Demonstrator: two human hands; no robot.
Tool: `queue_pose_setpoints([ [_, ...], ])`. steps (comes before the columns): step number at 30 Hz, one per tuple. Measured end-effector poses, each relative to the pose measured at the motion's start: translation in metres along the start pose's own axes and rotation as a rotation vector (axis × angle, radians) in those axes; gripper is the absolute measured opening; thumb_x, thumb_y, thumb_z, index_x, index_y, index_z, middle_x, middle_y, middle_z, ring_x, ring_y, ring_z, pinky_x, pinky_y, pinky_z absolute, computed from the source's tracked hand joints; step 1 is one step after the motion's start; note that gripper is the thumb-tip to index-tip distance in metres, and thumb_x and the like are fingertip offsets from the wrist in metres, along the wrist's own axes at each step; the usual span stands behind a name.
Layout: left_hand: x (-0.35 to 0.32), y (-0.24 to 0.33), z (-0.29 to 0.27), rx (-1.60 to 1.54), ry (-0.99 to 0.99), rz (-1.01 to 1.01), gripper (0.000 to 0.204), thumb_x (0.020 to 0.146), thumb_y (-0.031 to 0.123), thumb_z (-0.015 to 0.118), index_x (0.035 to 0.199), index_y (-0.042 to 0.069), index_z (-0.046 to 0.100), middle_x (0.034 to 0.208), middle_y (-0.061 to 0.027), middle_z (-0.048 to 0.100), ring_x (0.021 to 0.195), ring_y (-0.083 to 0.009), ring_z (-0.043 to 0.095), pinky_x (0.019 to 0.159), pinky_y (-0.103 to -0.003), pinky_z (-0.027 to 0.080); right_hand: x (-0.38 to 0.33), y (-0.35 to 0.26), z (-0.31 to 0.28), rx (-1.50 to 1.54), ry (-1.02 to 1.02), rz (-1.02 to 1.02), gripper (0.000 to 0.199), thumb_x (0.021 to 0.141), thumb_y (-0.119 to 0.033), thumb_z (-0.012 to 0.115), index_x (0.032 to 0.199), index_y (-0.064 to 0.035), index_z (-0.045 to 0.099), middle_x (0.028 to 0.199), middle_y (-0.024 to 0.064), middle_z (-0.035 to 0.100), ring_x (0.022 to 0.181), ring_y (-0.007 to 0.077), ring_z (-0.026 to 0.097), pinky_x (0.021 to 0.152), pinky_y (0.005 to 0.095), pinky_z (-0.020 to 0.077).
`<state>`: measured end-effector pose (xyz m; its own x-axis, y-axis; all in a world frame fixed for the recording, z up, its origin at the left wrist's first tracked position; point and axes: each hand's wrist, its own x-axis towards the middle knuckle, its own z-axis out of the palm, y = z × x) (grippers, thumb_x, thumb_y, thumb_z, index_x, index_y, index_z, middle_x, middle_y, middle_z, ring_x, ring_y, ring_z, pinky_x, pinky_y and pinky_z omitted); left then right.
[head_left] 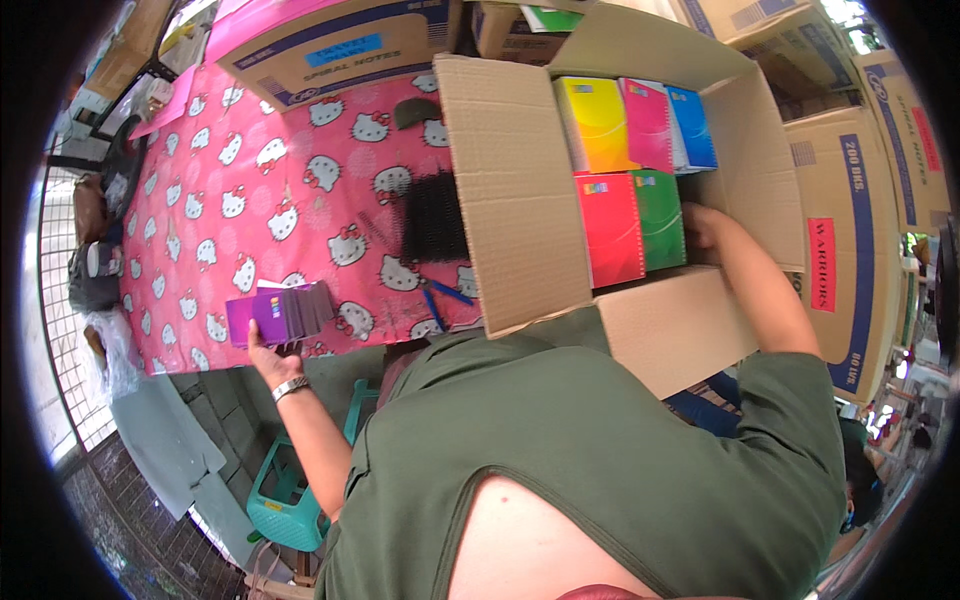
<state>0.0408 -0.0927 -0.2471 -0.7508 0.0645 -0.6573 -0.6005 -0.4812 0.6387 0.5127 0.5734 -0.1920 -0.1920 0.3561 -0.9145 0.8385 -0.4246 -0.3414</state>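
At the table's near edge on the left, my left hand [272, 358] grips a stack of purple notebooks [262, 318], thumb on the front cover and fingers underneath. The stack's edges fan slightly to the right. My right hand [706, 228] reaches down inside an open cardboard box [515, 190], close beside a stack of green spiral notebooks [660, 220]; its fingers are mostly hidden. Red notebooks [610, 230] sit left of the green ones. Behind them stand yellow [592, 125], pink [648, 125] and blue notebooks [692, 130].
The pink patterned tablecloth [200, 270] carries black spiral coils [432, 217], blue-handled pliers [440, 300] and a small dark object [414, 113]. Closed cartons stand behind [330, 60] and to the right [838, 250]. A teal plastic stool [285, 510] is below the table's left side.
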Motion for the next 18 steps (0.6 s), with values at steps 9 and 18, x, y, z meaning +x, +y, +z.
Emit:
queue_pose_setpoints([
  [9, -0.004, 0.0, 0.009, -0.03, 0.035, 0.032, 0.028, 0.09, 0.027, 0.066, 0.11, 0.009, 0.067, 0.107, -0.0058, 0.072, 0.097, -0.0256, 0.069, 0.088, -0.047, 0.056, 0.027, 0.015, 0.031, 0.105, 0.036, 0.111, 0.052, 0.094, -0.037, 0.061, 0.133, -0.0028, 0.06, 0.131, 0.0186, 0.064, 0.113, 0.0317, 0.065, 0.094, 0.0449, 0.0524],
  [18, -0.018, 0.002, 0.012, -0.011, -0.005, 0.019, 0.035, 0.088, 0.031, 0.068, 0.115, 0.009, 0.065, 0.112, -0.0077, 0.07, 0.103, -0.0273, 0.067, 0.092, -0.051, 0.054, 0.031, 0.012, 0.031, 0.14, 0.038, 0.13, 0.052, 0.092, -0.037, 0.063, 0.131, -0.0018, 0.061, 0.13, 0.0188, 0.064, 0.113, 0.0317, 0.065, 0.093, 0.0454, 0.0526],
])
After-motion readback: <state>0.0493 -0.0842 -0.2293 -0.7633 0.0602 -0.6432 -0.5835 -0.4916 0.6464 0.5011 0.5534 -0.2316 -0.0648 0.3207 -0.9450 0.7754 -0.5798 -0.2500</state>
